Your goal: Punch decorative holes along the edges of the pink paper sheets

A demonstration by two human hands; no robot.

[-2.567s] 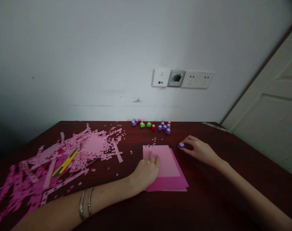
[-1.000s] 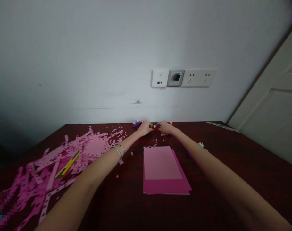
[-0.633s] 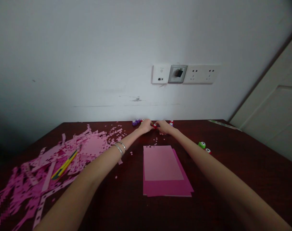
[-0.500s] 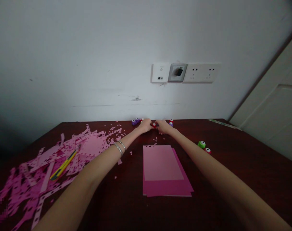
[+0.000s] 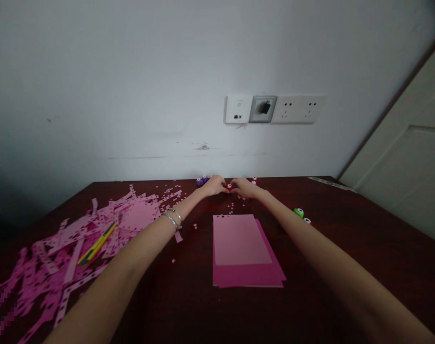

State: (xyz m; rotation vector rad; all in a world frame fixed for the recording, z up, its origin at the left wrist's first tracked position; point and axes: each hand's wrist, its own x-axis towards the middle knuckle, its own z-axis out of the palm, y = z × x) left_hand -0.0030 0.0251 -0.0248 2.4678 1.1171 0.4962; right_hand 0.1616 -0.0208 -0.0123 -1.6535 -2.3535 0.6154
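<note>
At the far side of the table, a small red craft punch with a white-and-black top stands between my two hands. My left hand, with bracelets at the wrist, closes its fingertips on the punch's left side. From the other side the curled fingers of my right hand pinch it. Purple craft punches sit just left of my left hand. Beyond my right hand is another red punch. Nearer to me lies a stack of pink paper, with punched holes along the top sheet's far edge.
Punched pink paper strips heap on the left, a yellow utility knife on top. Tiny paper cutouts are scattered nearby. A green punch is partly behind my right forearm. A ruler-like strip lies far right, before the wall.
Both hands have drawn slightly closer around the red punch. My right forearm now covers more of the green and red punches beside it. The view has shifted a little.
</note>
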